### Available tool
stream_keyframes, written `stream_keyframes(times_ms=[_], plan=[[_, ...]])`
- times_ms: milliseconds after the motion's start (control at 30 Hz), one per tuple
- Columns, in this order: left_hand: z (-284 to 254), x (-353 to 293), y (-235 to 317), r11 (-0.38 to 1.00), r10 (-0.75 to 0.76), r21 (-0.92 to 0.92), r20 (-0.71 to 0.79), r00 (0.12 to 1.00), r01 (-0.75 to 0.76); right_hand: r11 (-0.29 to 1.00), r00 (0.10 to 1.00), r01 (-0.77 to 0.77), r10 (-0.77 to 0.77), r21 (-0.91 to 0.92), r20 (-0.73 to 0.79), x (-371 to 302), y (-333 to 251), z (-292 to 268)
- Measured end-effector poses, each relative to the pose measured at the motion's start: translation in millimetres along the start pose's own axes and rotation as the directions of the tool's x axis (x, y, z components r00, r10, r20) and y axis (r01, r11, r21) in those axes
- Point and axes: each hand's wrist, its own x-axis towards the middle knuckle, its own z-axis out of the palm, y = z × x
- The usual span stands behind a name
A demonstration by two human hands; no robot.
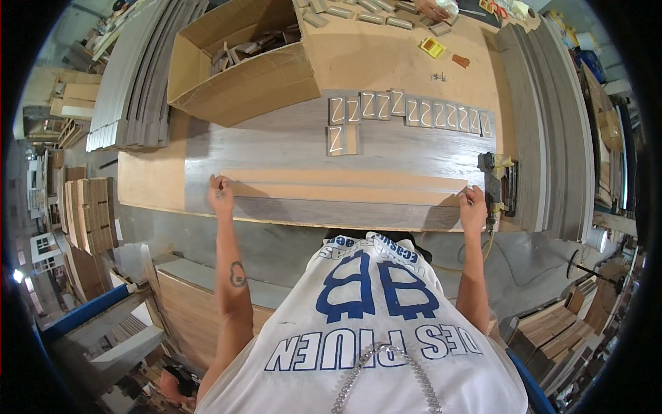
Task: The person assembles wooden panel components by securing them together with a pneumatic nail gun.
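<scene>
A long, narrow tan strip (345, 186) with a lengthwise groove lies across the near part of the bench. My left hand (221, 196) pinches its left end, and my right hand (473, 205) grips the right end with bent fingers. Beyond the strip, several small rectangular pieces (440, 114) stand in a row, each bearing a white zigzag line that looks like glue. Below the row's left end sits another zigzag-marked piece (336, 140), with a plainer tan-faced piece (352, 139) beside it. A dark nail gun or stapler (499, 181) rests just right of my right hand.
An open cardboard box (245, 83) of small offcuts stands at the far left. Stacked grey planks flank the bench, left (141, 83) and right (531, 124). At the back are a yellow container (432, 47) and loose small blocks (370, 18). A hose (488, 245) trails off the right side.
</scene>
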Motion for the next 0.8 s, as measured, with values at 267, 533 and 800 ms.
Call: stream_keyframes(times_ms=[267, 533, 800], plan=[[-5, -9, 34, 0.998, 0.04, 0.048, -0.214, 0.976, -0.031, 0.917, 0.936, 0.351, -0.351, -0.188, 0.035, -24, -94, 42], [17, -46, 152, 0.907, 0.371, 0.234, -0.051, 0.927, -0.35, 0.781, 0.758, 0.624, -0.61, 0.016, 0.23, -26, -198, 150], [29, -93, 158, 0.945, 0.325, -0.047, 0.031, 0.945, -0.324, 0.908, 0.904, 0.419, -0.415, 0.017, -0.106, -30, -116, 72]])
